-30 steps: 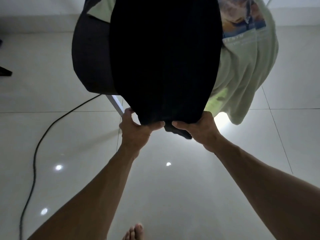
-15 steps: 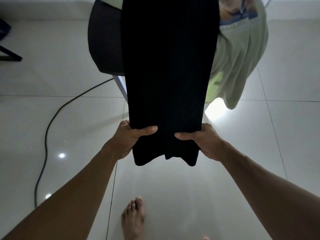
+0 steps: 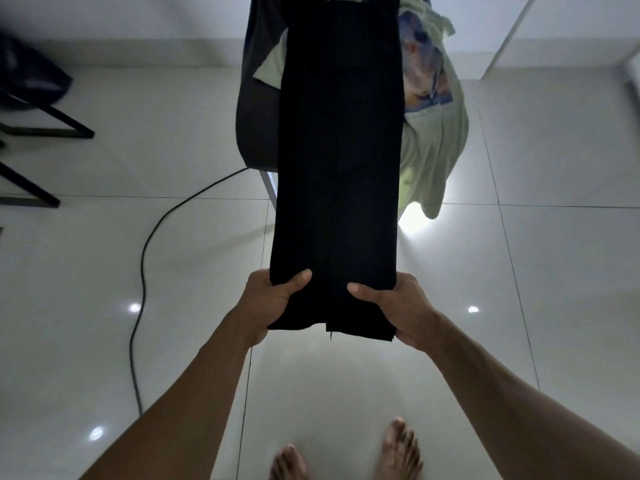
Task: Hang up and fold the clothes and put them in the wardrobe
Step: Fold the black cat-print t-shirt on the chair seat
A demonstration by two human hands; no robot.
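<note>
Item: black trousers [image 3: 337, 168], folded lengthwise, legs laid together, drawn out flat and taut. Hem end held near the person; far end runs up and away from the grip, out of view at the top.

Grip: left hand [image 3: 268, 303] and right hand [image 3: 398, 306] each pinch a hem corner, thumbs pressed on top, fingers underneath.

Beyond the grip: pale green printed shirt [image 3: 433, 140] and a dark garment [image 3: 256, 116] draped behind the trousers. Left of the grip, a black cable [image 3: 145, 258] on the tiled floor [image 3: 536, 271].

Step, as judged: folding, lengthwise stage done. Next likely calls for bringing hems toward the far end, edges kept aligned.
</note>
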